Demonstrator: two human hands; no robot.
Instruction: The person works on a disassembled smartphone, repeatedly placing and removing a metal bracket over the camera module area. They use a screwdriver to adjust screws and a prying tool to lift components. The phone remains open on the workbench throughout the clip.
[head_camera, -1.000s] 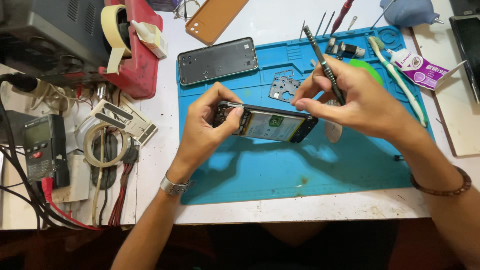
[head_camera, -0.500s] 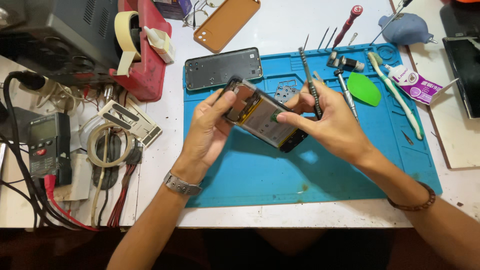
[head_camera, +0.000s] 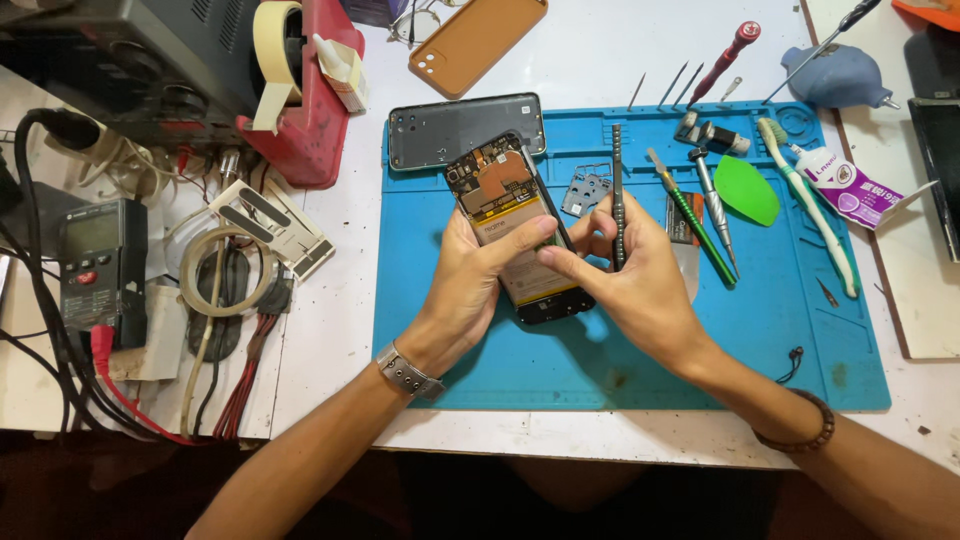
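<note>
An opened smartphone (head_camera: 503, 205) with its back removed shows a yellowish battery and a circuit board at its far end. My left hand (head_camera: 470, 285) grips it from the left, thumb across the battery. My right hand (head_camera: 635, 280) touches the phone's right edge with thumb and forefinger and also holds a thin dark screwdriver (head_camera: 617, 190) upright between its fingers. Both hands hover over a blue work mat (head_camera: 800, 340).
The dark back cover (head_camera: 440, 128) and a small metal shield plate (head_camera: 586, 190) lie on the mat's far side. Screwdrivers, a green pick (head_camera: 746, 188), a toothbrush and a glue tube sit right. A tan phone case (head_camera: 476, 35), a red tape dispenser, a multimeter (head_camera: 95, 265) and cables are left.
The phone has turned from lying crosswise to pointing away from me, board end far. Both hands shifted with it, and the view moved slightly.
</note>
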